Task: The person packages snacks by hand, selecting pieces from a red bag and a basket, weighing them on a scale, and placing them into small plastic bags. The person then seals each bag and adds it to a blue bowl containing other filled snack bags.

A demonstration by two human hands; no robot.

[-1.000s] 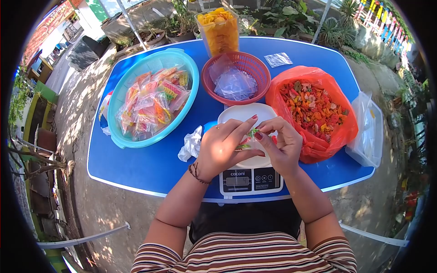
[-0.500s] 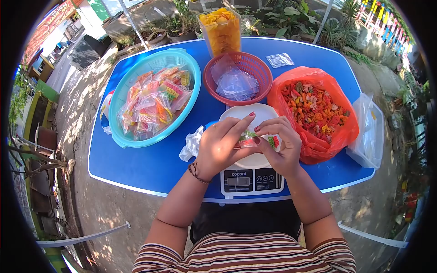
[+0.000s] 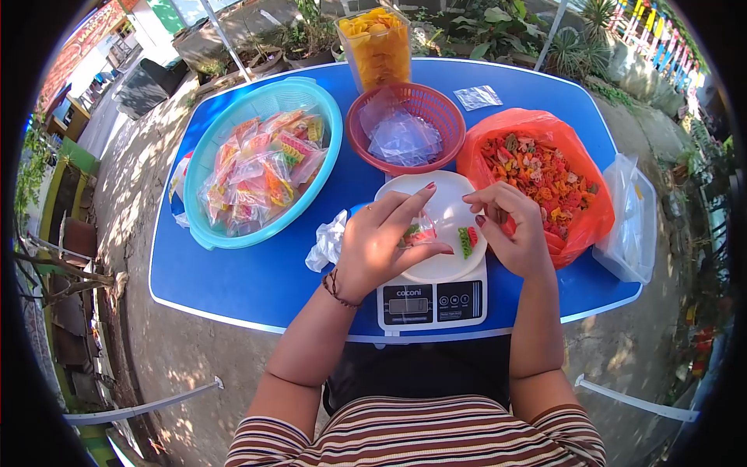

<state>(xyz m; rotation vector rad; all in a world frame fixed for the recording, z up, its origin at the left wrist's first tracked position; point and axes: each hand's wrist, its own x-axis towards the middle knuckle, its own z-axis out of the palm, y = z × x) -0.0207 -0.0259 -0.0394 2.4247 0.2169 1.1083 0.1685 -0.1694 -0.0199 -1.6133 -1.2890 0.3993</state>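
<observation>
My left hand is over the white plate of a kitchen scale. A small clear plastic packet with red and green pieces inside sits in it, against the fingers, with thumb and forefinger spread around the packet. My right hand hovers at the plate's right edge, fingers curled but apart, with nothing visible between them. Green and red ridged snack pieces lie on the plate between the hands. Left of my left hand is a crumpled white tissue.
A turquoise basket of filled packets stands left. Empty packets lie in a red basket behind the scale. An orange plastic bag of colourful snack pieces, a clear box and a tub of yellow chips surround the blue table.
My right hand has moved right, away from the packet and my left hand. The left thumb and forefinger have spread, and the ridged pieces on the plate show more fully.
</observation>
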